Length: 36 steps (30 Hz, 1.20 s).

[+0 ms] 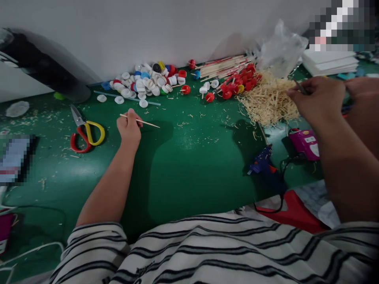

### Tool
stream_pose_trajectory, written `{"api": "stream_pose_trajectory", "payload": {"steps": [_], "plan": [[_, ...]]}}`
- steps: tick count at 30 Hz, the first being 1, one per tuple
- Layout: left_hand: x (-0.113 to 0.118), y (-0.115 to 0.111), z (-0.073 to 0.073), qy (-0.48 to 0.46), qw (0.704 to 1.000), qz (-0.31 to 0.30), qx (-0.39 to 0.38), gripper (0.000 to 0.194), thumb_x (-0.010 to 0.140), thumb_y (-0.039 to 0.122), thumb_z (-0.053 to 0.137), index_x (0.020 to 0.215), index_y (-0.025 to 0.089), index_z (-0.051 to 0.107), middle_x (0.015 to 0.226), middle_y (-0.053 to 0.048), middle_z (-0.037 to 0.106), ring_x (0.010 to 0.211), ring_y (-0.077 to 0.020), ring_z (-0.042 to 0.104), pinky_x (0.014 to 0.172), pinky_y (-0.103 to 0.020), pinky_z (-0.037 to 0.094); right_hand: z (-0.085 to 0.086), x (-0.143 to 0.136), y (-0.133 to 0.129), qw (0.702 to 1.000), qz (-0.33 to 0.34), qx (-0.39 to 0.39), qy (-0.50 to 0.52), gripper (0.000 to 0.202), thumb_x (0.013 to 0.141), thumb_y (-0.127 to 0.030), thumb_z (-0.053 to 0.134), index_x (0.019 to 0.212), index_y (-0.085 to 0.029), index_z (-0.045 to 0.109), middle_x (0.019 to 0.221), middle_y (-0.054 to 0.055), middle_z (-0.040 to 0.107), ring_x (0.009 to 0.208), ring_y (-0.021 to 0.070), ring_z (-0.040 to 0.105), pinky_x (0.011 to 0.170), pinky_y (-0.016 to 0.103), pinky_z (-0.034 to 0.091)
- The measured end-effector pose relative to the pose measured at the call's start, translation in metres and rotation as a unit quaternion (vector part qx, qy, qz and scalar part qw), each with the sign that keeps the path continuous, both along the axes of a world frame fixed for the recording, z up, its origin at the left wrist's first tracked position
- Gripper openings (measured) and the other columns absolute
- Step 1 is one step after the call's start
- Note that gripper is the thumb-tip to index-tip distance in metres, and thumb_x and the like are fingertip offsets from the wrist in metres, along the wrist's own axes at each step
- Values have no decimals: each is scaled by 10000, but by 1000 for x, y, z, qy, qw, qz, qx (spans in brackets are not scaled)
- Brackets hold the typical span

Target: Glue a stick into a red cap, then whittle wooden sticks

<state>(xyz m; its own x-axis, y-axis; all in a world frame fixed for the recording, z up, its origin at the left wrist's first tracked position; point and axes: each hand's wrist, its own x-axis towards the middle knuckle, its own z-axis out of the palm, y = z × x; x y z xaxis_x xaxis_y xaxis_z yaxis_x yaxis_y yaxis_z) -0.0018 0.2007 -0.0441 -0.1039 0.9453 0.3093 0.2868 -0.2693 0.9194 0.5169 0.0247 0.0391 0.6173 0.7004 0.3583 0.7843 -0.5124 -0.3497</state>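
Note:
My left hand (129,128) is closed around a thin wooden skewer (151,124), held above the green table with its pointed end toward the right. At the right, my right hand (321,96) pinches a narrow greyish piece (301,87) whose kind I cannot make out. That hand is over the edge of a heap of pale wood shavings (271,102). Below it lie a blue glue gun (268,167) and a magenta box (304,144). Scissors (85,132) with one red and one yellow handle rest left of my left hand.
Along the wall lie a pile of bottle caps (148,83), a bundle of sticks (222,67), red caps on sticks (237,85) and a clear plastic bag (281,49). A black bottle (50,65) leans at left. Another person's arm (365,98) reaches in at right.

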Motion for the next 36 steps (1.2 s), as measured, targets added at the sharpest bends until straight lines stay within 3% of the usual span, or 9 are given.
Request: {"api": "stream_pose_trajectory", "payload": {"steps": [5, 10, 15, 18, 23, 30, 36], "plan": [[-1, 2, -4, 0, 1000, 2, 7, 584, 1043, 205, 480, 467, 196, 580, 430, 2, 495, 412, -89, 433, 470, -252, 322, -3, 1, 0, 999, -23, -17, -34, 328, 813, -423, 818, 1026, -174, 815, 785, 38, 686, 699, 161, 542, 697, 347, 430], [-4, 4, -10, -6, 1000, -9, 24, 593, 1046, 373, 529, 482, 202, 601, 443, -8, 514, 430, -98, 442, 484, -270, 321, -7, 5, 2, 997, -20, 4, -72, 264, 791, -315, 823, 1009, -169, 786, 865, 54, 690, 779, 183, 578, 807, 381, 491], [-4, 3, -9, -3, 1000, -6, 22, 642, 1034, 535, 557, 483, 208, 602, 448, -11, 510, 437, -103, 444, 488, -284, 313, -5, -2, 0, 999, -16, 27, -16, 204, 770, -239, 836, 954, -189, 761, 798, 21, 656, 738, 171, 598, 796, 367, 506], [-2, 2, -6, 3, 1000, -4, 16, 649, 1046, 524, 550, 478, 212, 588, 446, -10, 503, 434, -103, 428, 495, -288, 322, -6, -5, -1, 999, -8, 35, 4, 238, 738, -274, 875, 946, -207, 781, 762, 4, 652, 703, 162, 582, 767, 355, 508], [-2, 1, -4, 17, 1000, -3, 0, 630, 1064, 448, 512, 486, 207, 576, 455, -10, 501, 440, -96, 426, 495, -277, 326, -6, -4, 0, 1000, 21, 23, -3, 250, 832, -444, 814, 957, -228, 822, 714, 8, 643, 663, 154, 526, 760, 347, 505], [-3, 0, -4, 19, 1000, -5, 2, 600, 1061, 381, 510, 490, 210, 581, 454, -6, 498, 434, -98, 421, 494, -283, 327, -6, -12, 2, 999, 6, 30, 15, 191, 745, -285, 813, 918, -210, 785, 697, -16, 600, 656, 151, 540, 749, 334, 497], [-5, 2, -8, 19, 1000, -13, 6, 635, 1056, 483, 532, 484, 213, 589, 466, -14, 502, 467, -105, 456, 523, -287, 352, -11, -9, 2, 998, 20, 45, 39, 176, 716, -294, 806, 860, -224, 730, 685, -25, 577, 653, 163, 552, 708, 339, 471]]}}
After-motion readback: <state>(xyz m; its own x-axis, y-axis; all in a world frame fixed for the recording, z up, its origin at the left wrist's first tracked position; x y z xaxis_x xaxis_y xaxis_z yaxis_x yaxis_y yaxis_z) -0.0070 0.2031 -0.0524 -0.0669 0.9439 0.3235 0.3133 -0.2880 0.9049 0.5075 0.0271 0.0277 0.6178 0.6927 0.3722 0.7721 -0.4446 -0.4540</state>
